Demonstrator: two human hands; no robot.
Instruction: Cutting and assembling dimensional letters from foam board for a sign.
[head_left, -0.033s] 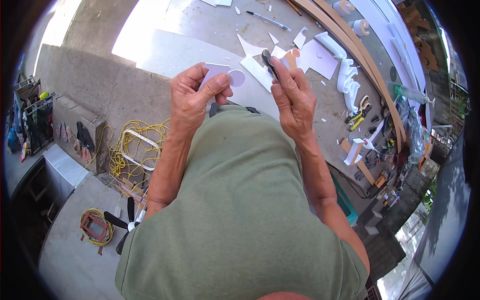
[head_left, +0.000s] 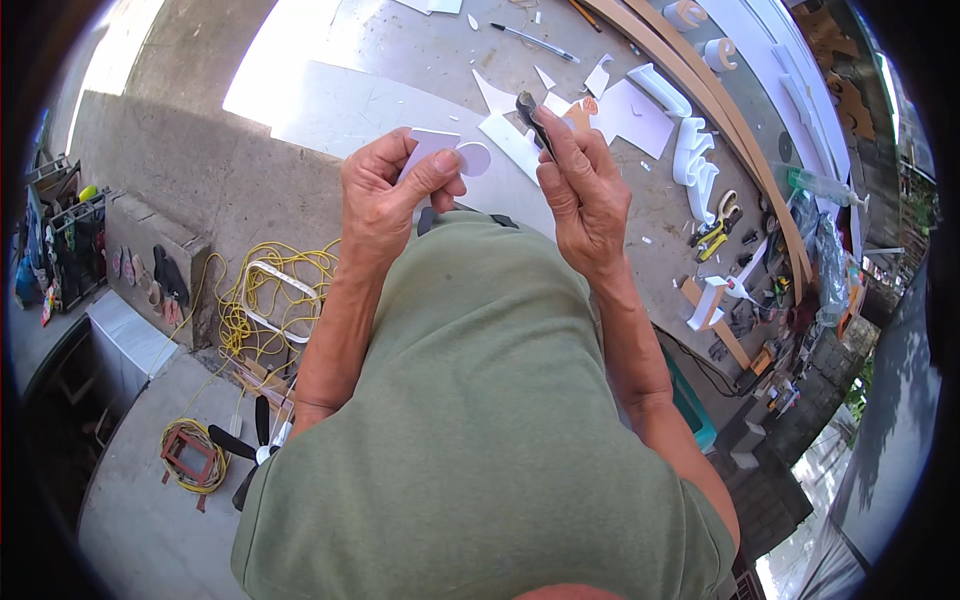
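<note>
Between the thumb and fingers of my left hand point(head_left: 390, 190) is a white foam-board cutout point(head_left: 473, 158) with a rounded lobe, its rest partly behind the fingers. My right hand point(head_left: 588, 195), a little to the right, is closed round a slim dark hand tool point(head_left: 528, 108) that looks like a cutter. Its rounded end points up and away; the lower end is hidden. The tool is apart from the cutout. Beyond my hands, white board offcuts point(head_left: 638, 118) lie on the grey tabletop point(head_left: 590, 50), with a white strip point(head_left: 510, 148) just behind the tool.
A pen point(head_left: 535, 42) lies at the far side. To the right are curvy white foam letters point(head_left: 692, 165), yellow-handled pliers point(head_left: 712, 240), a glue gun point(head_left: 738, 287) and long brown strips point(head_left: 735, 120). On the left floor are tangled yellow cord point(head_left: 240, 330) and a black-bladed fan point(head_left: 262, 452).
My right hand and its tool have shifted slightly left and away from me. The left hand and cutout stay nearly still.
</note>
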